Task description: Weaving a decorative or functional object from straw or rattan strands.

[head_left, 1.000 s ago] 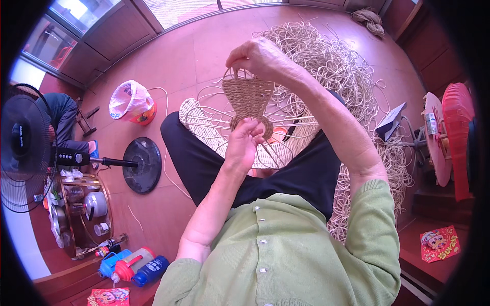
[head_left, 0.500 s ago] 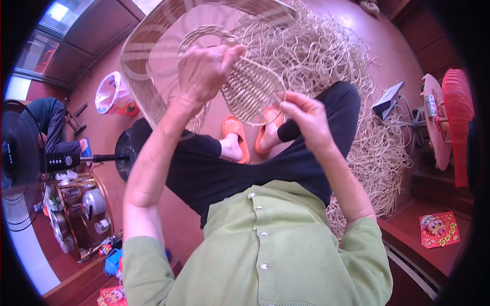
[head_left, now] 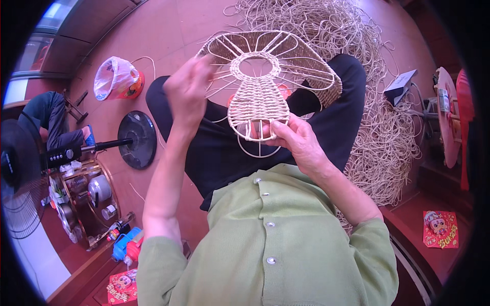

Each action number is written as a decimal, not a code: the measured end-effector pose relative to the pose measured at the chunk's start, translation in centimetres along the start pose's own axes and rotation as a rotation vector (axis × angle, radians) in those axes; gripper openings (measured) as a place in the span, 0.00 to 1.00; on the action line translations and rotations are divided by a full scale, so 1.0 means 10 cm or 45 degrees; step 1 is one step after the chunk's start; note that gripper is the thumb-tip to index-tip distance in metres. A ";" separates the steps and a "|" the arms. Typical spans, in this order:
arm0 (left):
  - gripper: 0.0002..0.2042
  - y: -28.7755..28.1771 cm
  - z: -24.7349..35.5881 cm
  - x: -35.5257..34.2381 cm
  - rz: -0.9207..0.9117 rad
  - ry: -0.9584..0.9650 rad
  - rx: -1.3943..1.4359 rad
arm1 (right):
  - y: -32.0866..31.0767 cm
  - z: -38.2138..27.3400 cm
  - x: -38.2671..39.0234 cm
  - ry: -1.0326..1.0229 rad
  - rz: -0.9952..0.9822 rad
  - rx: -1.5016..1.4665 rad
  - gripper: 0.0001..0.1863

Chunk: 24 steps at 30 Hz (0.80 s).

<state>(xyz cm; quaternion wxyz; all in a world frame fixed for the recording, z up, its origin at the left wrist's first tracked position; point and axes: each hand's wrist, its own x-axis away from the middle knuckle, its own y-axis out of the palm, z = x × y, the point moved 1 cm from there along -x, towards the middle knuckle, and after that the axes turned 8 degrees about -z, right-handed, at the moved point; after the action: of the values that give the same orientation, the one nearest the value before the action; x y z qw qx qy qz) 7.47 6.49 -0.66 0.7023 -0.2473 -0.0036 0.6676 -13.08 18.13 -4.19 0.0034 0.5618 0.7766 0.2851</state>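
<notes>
While my right hand [head_left: 298, 140] pinches the lower rim of the wire lampshade frame [head_left: 265, 86], fingers clamped on the woven band, my left hand [head_left: 186, 89] sits up at the frame's left side, fingers bunched as if nipping a cord strand; too fine to be sure. Hands are apart, one at each side of the frame, which hangs over my lap between them.

Step in hand, as I judge it: weaving cord through the wire ribs. One woven strip [head_left: 258, 104] runs from the top ring down to my right hand, and one woven patch fills the rim beyond my hands; most ribs bare. Next move calls for steady tension from the left hand, passing the strand over and under the next rib while the right keeps the frame from turning.

Count:
- one frame
- one big heap of loose cord [head_left: 352, 76] on the floor beyond and to the right of my right hand
- one plastic bag [head_left: 116, 77] left of my left hand
- one round black fan base [head_left: 137, 139] below the bag, its pole running left
- one small box [head_left: 401, 86] far right of the heap
- two red printed cards on the floor, one [head_left: 440, 229] right of my right elbow, one [head_left: 121, 286] by my left elbow
</notes>
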 end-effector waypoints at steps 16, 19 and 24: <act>0.13 0.14 -0.03 1.58 -0.500 -1.194 1.010 | -0.15 0.17 0.08 -0.094 -0.066 0.559 0.18; 0.14 0.15 -0.10 1.51 -0.753 -1.218 0.911 | -0.29 0.09 0.04 0.017 -0.068 0.653 0.19; 0.19 0.23 -0.18 1.16 -0.362 -1.069 1.114 | -0.38 -0.03 0.02 -0.110 -0.057 0.569 0.19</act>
<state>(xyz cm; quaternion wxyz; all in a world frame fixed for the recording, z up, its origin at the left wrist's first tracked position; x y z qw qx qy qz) 7.21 16.75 -6.85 0.7592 0.3498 -0.0386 0.5475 -16.58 17.37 -5.59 -0.0814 0.5429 0.8318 0.0815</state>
